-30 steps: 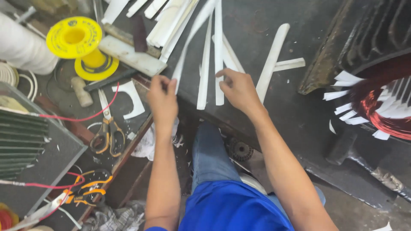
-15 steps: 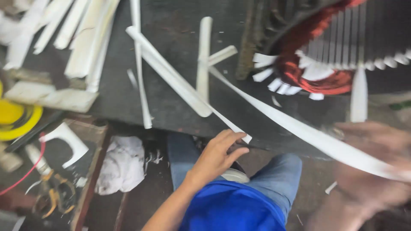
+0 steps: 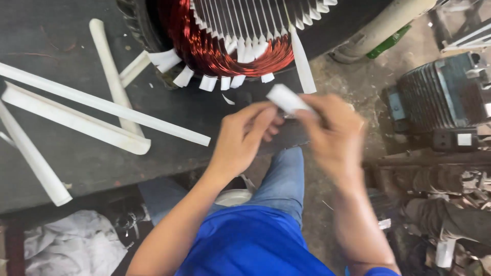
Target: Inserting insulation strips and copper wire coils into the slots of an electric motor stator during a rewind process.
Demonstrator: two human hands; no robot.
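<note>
- dark workbench (image 3: pixel 76 168) bears long white paper strips (image 3: pixel 102 105), well left of the hands.
- motor stator (image 3: pixel 240 36) with copper windings lies above the hands, white slips poking from its slots.
- left hand (image 3: pixel 245 135) and right hand (image 3: pixel 332 135) (blurred) pinch one white paper strip (image 3: pixel 289 99) between them, just below the stator.
</note>
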